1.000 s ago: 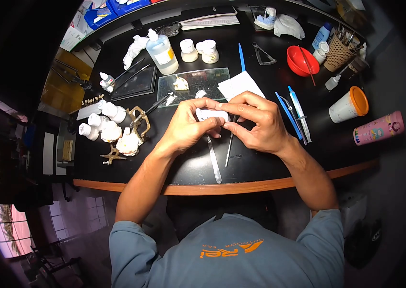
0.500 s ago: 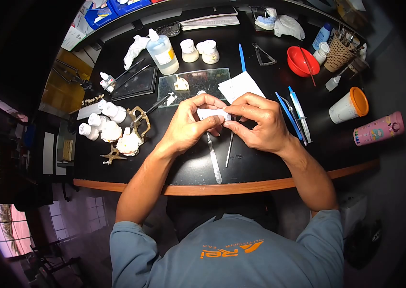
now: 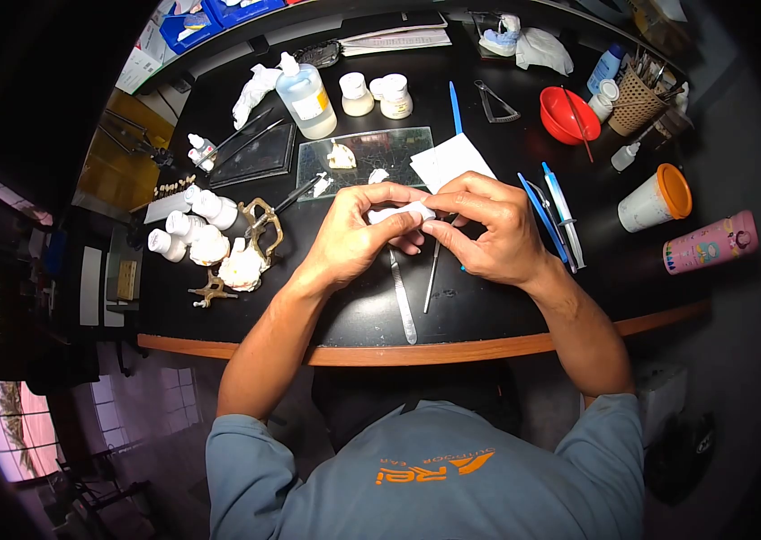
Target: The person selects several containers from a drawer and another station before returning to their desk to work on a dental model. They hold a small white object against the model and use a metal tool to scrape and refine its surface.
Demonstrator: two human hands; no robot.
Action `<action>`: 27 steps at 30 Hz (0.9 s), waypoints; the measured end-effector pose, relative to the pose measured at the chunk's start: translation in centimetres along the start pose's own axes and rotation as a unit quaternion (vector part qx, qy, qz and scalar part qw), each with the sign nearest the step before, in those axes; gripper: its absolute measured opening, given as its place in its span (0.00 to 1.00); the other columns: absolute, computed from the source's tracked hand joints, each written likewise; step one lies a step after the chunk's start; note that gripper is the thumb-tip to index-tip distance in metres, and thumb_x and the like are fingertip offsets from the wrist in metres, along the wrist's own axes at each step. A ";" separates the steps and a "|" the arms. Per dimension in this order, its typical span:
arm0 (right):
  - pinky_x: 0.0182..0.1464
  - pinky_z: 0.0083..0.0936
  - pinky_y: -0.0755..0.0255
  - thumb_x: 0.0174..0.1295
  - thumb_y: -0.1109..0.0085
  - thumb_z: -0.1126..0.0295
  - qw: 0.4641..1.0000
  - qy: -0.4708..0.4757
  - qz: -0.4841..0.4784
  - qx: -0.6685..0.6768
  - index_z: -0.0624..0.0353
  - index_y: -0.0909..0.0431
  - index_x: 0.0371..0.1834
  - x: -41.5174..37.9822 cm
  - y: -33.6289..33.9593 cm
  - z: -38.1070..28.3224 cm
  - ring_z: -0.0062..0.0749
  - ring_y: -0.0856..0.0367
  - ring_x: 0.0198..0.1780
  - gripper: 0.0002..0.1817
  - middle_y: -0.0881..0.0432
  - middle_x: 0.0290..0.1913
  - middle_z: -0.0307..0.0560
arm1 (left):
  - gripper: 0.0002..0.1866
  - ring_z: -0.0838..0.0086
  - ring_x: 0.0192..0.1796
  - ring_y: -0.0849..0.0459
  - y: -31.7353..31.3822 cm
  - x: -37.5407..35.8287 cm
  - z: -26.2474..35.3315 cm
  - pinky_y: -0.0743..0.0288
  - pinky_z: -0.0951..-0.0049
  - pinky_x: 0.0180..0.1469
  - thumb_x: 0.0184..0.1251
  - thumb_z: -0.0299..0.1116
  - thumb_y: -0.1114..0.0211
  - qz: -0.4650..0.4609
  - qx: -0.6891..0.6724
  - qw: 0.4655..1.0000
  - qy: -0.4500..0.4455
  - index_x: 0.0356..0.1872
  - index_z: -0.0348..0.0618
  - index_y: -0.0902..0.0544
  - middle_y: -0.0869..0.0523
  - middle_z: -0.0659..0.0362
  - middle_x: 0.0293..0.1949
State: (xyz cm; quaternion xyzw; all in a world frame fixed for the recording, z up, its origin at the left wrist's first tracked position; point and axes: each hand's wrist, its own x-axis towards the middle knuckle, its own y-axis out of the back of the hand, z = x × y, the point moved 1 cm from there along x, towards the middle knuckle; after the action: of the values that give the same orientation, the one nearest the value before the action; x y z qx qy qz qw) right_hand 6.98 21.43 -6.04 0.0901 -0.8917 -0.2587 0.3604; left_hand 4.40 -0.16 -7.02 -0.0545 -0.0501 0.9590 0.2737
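Between my two hands is a small white piece, perhaps folded tissue [image 3: 386, 215]; its exact kind I cannot make out. My left hand [image 3: 344, 232] wraps round it, thumb on top and forefinger along the far side. At its right end, the fingers and thumb of my right hand [image 3: 495, 229] pinch closed, hiding that end. Below them on the black bench lie a scalpel handle [image 3: 404, 301] and a thin metal instrument [image 3: 432, 281], their upper ends covered by the hands. Just beyond, a glass slab [image 3: 403, 144] bears a cream-coloured dental piece [image 3: 342, 156] and a white lump [image 3: 378, 175].
White jars [image 3: 184, 225], plaster models [image 3: 241, 266] and a brass-coloured frame [image 3: 263, 225] stand left. A clear bottle [image 3: 306, 99] is behind. White paper [image 3: 452, 164], blue-handled tools [image 3: 542, 220], a red bowl [image 3: 565, 115], an orange-lidded cup [image 3: 655, 200] and pink bottle [image 3: 710, 243] are right.
My fingers have shifted slightly around the white piece, and my left forefinger lies lower. More of the white lump on the slab shows. A small teal tip now appears under my right hand.
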 end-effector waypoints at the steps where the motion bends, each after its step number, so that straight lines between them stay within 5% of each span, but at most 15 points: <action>1: 0.40 0.27 0.17 0.53 0.22 0.79 1.000 -0.006 -0.003 -0.003 0.61 0.09 0.49 0.0 0.1 -0.1 0.34 0.11 0.39 0.18 0.12 0.39 0.47 | 0.18 0.72 0.41 0.09 0.1 0.0 -0.1 0.11 0.73 0.44 0.74 0.29 0.32 -0.004 -0.003 1.000 -0.002 0.59 0.27 0.15 0.09 0.50 0.43; 12: 0.36 0.25 0.19 0.55 0.24 0.81 1.000 -0.021 -0.009 0.014 0.63 0.09 0.43 -0.1 -0.2 0.2 0.31 0.13 0.36 0.11 0.15 0.39 0.45 | 0.16 0.74 0.39 0.08 -0.5 -0.1 0.6 0.13 0.75 0.35 0.72 0.27 0.30 0.018 0.084 0.996 -0.004 0.57 0.28 0.13 0.08 0.51 0.40; 27: 0.37 0.26 0.19 0.54 0.25 0.81 1.000 -0.014 -0.009 0.008 0.63 0.10 0.37 0.0 -0.1 0.4 0.32 0.13 0.36 0.08 0.15 0.38 0.44 | 0.17 0.76 0.38 0.08 -0.7 0.0 -0.2 0.12 0.76 0.36 0.72 0.25 0.29 0.029 0.139 0.989 -0.050 0.58 0.29 0.14 0.08 0.53 0.41</action>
State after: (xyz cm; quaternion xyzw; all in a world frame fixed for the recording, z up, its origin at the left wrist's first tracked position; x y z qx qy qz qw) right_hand 6.70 21.56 -6.34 0.0974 -0.8978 -0.2563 0.3447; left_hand 4.80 0.41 -7.11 0.0305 0.0716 0.9657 0.2478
